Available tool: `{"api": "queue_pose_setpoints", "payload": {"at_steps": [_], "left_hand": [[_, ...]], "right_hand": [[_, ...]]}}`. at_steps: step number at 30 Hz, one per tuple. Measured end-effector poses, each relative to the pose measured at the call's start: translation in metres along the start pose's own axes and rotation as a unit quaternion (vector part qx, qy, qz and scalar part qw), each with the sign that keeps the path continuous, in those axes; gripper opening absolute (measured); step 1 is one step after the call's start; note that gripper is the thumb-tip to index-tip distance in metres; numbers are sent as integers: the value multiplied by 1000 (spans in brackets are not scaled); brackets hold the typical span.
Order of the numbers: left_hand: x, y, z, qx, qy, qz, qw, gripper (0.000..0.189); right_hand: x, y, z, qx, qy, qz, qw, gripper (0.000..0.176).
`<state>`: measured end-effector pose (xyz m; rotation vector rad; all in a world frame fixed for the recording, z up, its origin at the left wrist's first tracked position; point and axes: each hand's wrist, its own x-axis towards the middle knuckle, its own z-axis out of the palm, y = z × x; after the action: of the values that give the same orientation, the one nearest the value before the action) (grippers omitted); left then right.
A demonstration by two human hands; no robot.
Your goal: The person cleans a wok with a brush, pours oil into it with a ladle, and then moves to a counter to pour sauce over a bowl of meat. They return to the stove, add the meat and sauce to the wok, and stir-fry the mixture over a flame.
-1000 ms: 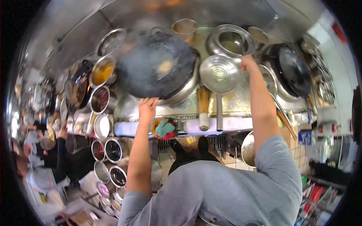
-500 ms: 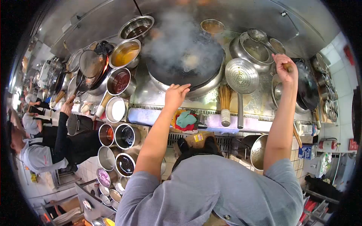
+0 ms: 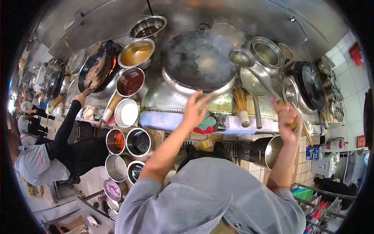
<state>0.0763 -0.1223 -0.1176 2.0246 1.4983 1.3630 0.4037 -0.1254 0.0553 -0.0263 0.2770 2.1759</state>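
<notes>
My right hand [image 3: 287, 121] grips the wooden handle of a metal ladle [image 3: 240, 57], slightly blurred by motion. The ladle's bowl hangs at the right side of a large black wok [image 3: 179, 64]. Steam rises from the wok, and a pale lump of food [image 3: 206, 63] lies inside it. My left hand [image 3: 194, 113] is empty with fingers apart, just in front of the wok's near edge. Right of the wok are a perforated strainer [image 3: 252, 81] and a bamboo brush [image 3: 240, 102]. A folded cloth [image 3: 206, 124] lies below my left hand.
Bowls of brown liquid [image 3: 136, 54] and dark red sauce [image 3: 131, 82] stand left of the wok, with several pots [image 3: 138, 142] nearer me. A metal bowl [image 3: 268, 52] is behind right. A co-worker [image 3: 46, 156] at left handles another wok [image 3: 97, 72] over flame.
The ladle has swung left from the metal bowl to the wok's right side as my right hand came lower and nearer. My left hand has left the wok's near rim, fingers spreading. The view shifted.
</notes>
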Motion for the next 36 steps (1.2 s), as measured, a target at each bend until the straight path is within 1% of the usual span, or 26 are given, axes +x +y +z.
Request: {"api": "queue_pose_setpoints", "payload": {"at_steps": [2, 3, 6, 7, 9, 10, 12, 13, 14, 16, 17, 18, 19, 21, 23, 24, 26, 27, 29, 30, 31, 32, 33, 34, 35, 36], "left_hand": [[-45, 1, -11, -65, -46, -49, 996, 23], [-73, -3, -14, -86, -78, -84, 990, 22], [-146, -12, -23, -79, -127, -153, 977, 18], [-163, -13, -29, -124, -191, -274, 934, 18], [-201, -31, -23, -165, -191, -352, 901, 18], [-209, -36, -22, -168, -192, -350, 901, 18], [-223, -45, -23, -133, -262, -412, 862, 19], [-224, -45, -23, -111, -295, -443, 839, 22], [-238, -55, -19, -110, -295, -442, 840, 22], [-286, -85, 0, -141, -237, -476, 835, 27], [-303, -85, 5, -100, -207, -501, 835, 30], [-322, -83, 7, -58, -177, -525, 830, 34], [-353, -83, 6, 16, -242, -497, 833, 38], [-380, -81, 5, 119, -355, -449, 811, 42], [-404, -71, -2, 116, -389, -483, 776, 43], [-410, -63, -7, 113, -395, -503, 760, 43], [-411, -46, -16, 103, -398, -532, 740, 44], [-404, -39, -17, 100, -395, -536, 739, 45], [-376, -32, -17, 88, -376, -525, 758, 46], [-342, -27, -13, 80, -358, -509, 779, 46], [-301, -20, -8, 70, -327, -490, 805, 47], [-241, 1, -6, 48, -272, -470, 838, 38], [-238, -25, 9, 18, -191, -430, 882, 27], [-169, 3, 6, 30, -183, -415, 891, 20], [-124, 18, 14, 10, -62, -349, 935, 20], [-87, 22, 13, 56, -49, -287, 955, 16]], "right_hand": [[-11, 9, -10, -82, 73, 23, 994, 47], [-17, 16, -13, -83, 69, 22, 994, 47], [-20, 25, -14, -208, 117, 23, 971, 45], [-19, 23, -17, -290, 125, 35, 948, 44], [-18, 16, -26, -431, 171, 31, 886, 47], [-14, 14, -30, -433, 172, 28, 885, 47], [-1, 12, -45, -633, 234, -79, 734, 55], [5, -10, -65, -661, 222, -115, 708, 57], [11, -27, -75, -661, 221, -116, 708, 57], [30, -57, -83, -819, 273, -226, 452, 53], [41, -69, -80, -829, 265, -281, 405, 46], [54, -90, -74, -818, 253, -292, 427, 41], [64, -109, -60, -829, 278, -266, 405, 40], [98, -160, -49, -889, 273, -307, 202, 41], [141, -226, -45, -893, 334, -277, 119, 36], [163, -260, -50, -899, 316, -291, 82, 30], [208, -311, -58, -901, 378, -199, 75, 23], [222, -322, -54, -902, 377, -195, 80, 23], [248, -326, -49, -813, 432, -77, 384, 10], [253, -331, -63, -649, 412, -179, 615, 9], [260, -352, -75, -521, 353, -185, 755, 12], [265, -373, -82, -373, 284, -183, 864, 16], [257, -371, -81, -228, 234, -194, 925, 15], [244, -363, -74, -78, 180, -200, 960, 14], [230, -350, -67, -54, 136, -178, 973, 14], [215, -335, -61, -28, 93, -156, 983, 14]]}}
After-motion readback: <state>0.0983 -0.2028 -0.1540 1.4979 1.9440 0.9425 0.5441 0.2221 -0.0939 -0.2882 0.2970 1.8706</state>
